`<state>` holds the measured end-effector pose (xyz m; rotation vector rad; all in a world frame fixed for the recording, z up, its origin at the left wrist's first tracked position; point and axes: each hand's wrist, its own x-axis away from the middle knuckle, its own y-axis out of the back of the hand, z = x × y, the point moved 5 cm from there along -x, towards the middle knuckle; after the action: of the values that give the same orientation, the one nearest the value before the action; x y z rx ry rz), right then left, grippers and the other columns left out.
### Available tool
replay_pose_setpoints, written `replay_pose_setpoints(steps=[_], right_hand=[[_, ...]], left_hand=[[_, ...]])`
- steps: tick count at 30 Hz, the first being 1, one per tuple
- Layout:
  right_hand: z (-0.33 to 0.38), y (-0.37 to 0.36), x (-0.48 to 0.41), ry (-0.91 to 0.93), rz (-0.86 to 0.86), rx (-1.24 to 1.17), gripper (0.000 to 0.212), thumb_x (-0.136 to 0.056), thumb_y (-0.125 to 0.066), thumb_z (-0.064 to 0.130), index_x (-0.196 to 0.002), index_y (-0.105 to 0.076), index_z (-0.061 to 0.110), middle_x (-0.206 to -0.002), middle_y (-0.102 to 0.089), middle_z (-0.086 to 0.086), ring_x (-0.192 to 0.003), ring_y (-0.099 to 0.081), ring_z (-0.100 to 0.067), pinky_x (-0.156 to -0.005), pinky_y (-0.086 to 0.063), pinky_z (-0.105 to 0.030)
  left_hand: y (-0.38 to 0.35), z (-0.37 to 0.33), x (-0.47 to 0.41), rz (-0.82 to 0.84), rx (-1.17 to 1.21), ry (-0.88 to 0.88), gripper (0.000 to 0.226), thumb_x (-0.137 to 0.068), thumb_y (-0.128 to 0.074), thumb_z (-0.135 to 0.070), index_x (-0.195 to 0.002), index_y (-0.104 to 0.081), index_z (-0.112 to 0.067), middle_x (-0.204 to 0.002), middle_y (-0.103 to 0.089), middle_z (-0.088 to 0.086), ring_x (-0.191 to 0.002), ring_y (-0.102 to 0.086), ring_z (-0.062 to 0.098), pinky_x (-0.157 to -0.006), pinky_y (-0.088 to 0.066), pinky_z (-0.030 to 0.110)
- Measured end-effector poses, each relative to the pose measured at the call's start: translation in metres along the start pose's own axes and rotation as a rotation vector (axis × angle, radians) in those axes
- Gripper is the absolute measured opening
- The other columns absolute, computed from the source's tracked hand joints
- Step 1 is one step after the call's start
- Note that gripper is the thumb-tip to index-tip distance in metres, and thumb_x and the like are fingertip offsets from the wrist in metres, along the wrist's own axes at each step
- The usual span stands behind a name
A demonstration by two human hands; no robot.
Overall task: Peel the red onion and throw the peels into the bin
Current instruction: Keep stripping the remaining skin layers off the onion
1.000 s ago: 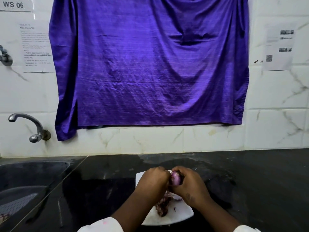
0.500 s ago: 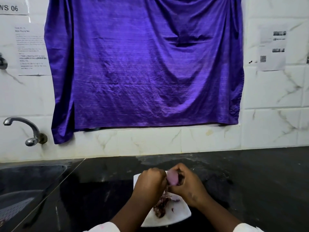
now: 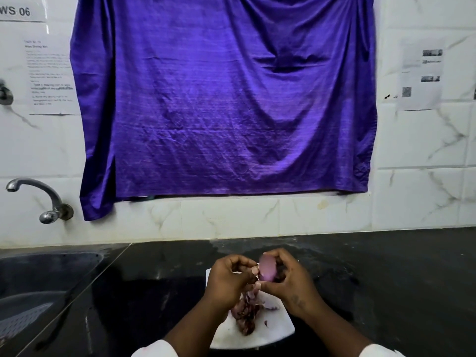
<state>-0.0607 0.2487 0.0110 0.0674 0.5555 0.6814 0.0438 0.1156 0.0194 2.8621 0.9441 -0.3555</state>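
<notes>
A pale purple, mostly peeled red onion [image 3: 268, 270] is held above a white plate [image 3: 273, 331] on the black counter. My right hand [image 3: 286, 282] grips the onion from the right, fingers curled round it. My left hand [image 3: 229, 279] is at the onion's left side and pinches a strip of skin [image 3: 253, 287] that hangs down below it. A heap of dark red peels [image 3: 244, 315] lies on the plate under my hands. No bin is in view.
A dark sink [image 3: 38, 292] is set into the counter at the left, with a metal tap [image 3: 38, 197] on the tiled wall above it. A purple cloth [image 3: 224, 104] hangs on the wall behind. Black counter [image 3: 399, 279] extends to the right.
My hands have drawn slightly apart and more of the pale onion shows between them. The left hand has pulled a strip of skin away from the onion.
</notes>
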Motion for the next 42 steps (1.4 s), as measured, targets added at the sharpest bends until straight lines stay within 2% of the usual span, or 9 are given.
replay_pose_setpoints(steps=[6,9,11,21,25,29,33,37,42], right_hand=[[-0.006,-0.006,0.001,-0.119,0.086,-0.142,0.053,-0.071,-0.093,0.019,-0.116,-0.065,0.026,-0.111,-0.075,-0.004,-0.099,-0.074,-0.023,-0.08,-0.061,-0.033],[-0.008,-0.01,0.008,-0.38,0.162,-0.296,0.026,-0.101,-0.062,0.039,-0.122,-0.063,0.023,-0.102,-0.077,-0.015,-0.08,-0.074,-0.025,-0.074,-0.06,-0.036],[-0.008,-0.013,0.011,-0.469,0.184,-0.337,0.048,-0.102,-0.046,0.057,-0.12,-0.065,0.017,-0.091,-0.077,-0.02,-0.069,-0.07,-0.027,-0.068,-0.059,-0.037],[-0.003,-0.015,0.0,-0.246,0.091,-0.346,0.021,-0.098,-0.066,0.02,-0.118,-0.071,0.017,-0.094,-0.075,-0.01,-0.07,-0.069,-0.015,-0.064,-0.057,-0.029],[0.002,-0.014,-0.001,0.012,0.083,-0.204,0.041,-0.089,-0.077,0.004,-0.124,-0.067,0.021,-0.119,-0.072,-0.001,-0.108,-0.071,-0.017,-0.087,-0.059,-0.031],[-0.006,-0.017,0.005,0.134,0.106,-0.106,0.058,-0.076,-0.081,-0.005,-0.122,-0.062,0.025,-0.12,-0.067,0.001,-0.113,-0.066,-0.023,-0.098,-0.056,-0.039],[-0.011,-0.014,0.004,-0.127,0.099,-0.324,0.066,-0.078,-0.09,0.019,-0.133,-0.057,0.03,-0.121,-0.072,-0.003,-0.11,-0.072,-0.025,-0.092,-0.06,-0.039],[-0.017,-0.018,0.014,-0.54,0.225,-0.345,0.076,-0.091,-0.05,0.072,-0.11,-0.074,0.003,-0.103,-0.077,-0.025,-0.082,-0.075,-0.034,-0.075,-0.063,-0.04],[-0.011,-0.019,0.012,-0.501,0.187,-0.443,0.051,-0.086,-0.073,0.047,-0.114,-0.07,0.005,-0.101,-0.076,-0.026,-0.078,-0.072,-0.029,-0.073,-0.063,-0.036]], left_hand=[[0.003,0.003,-0.001,-0.023,0.044,-0.011,0.01,-0.09,-0.071,0.007,-0.083,-0.072,0.001,-0.073,-0.071,0.013,-0.067,-0.07,0.023,-0.062,-0.06,0.034],[0.001,0.004,-0.004,0.024,-0.03,-0.043,0.013,-0.09,-0.07,0.007,-0.082,-0.071,-0.003,-0.075,-0.069,0.007,-0.069,-0.069,0.022,-0.066,-0.058,0.035],[-0.002,0.004,-0.005,0.074,-0.075,-0.065,0.007,-0.093,-0.068,0.007,-0.087,-0.069,0.002,-0.077,-0.069,0.005,-0.069,-0.068,0.019,-0.065,-0.058,0.032],[0.0,0.013,-0.005,0.111,0.059,0.107,0.016,-0.097,-0.06,0.006,-0.088,-0.072,-0.001,-0.075,-0.067,0.014,-0.066,-0.062,0.021,-0.065,-0.054,0.031],[-0.002,0.016,-0.003,0.059,0.234,0.26,0.025,-0.101,-0.052,0.006,-0.083,-0.069,0.001,-0.067,-0.065,0.015,-0.055,-0.059,0.02,-0.056,-0.053,0.031],[-0.004,0.021,-0.001,0.066,0.299,0.333,0.027,-0.101,-0.047,0.007,-0.084,-0.066,0.001,-0.063,-0.062,0.015,-0.05,-0.054,0.018,-0.05,-0.052,0.028],[-0.004,0.022,-0.002,0.081,0.224,0.258,0.026,-0.101,-0.053,0.005,-0.082,-0.068,-0.004,-0.067,-0.065,0.013,-0.054,-0.056,0.018,-0.055,-0.051,0.027],[-0.003,0.018,-0.003,0.097,0.085,0.109,0.013,-0.097,-0.063,0.002,-0.087,-0.071,-0.002,-0.071,-0.067,0.011,-0.058,-0.058,0.016,-0.059,-0.052,0.026],[0.001,0.019,-0.005,0.071,-0.003,0.055,0.013,-0.095,-0.066,0.001,-0.087,-0.074,-0.004,-0.075,-0.069,0.011,-0.07,-0.061,0.022,-0.065,-0.052,0.03]])
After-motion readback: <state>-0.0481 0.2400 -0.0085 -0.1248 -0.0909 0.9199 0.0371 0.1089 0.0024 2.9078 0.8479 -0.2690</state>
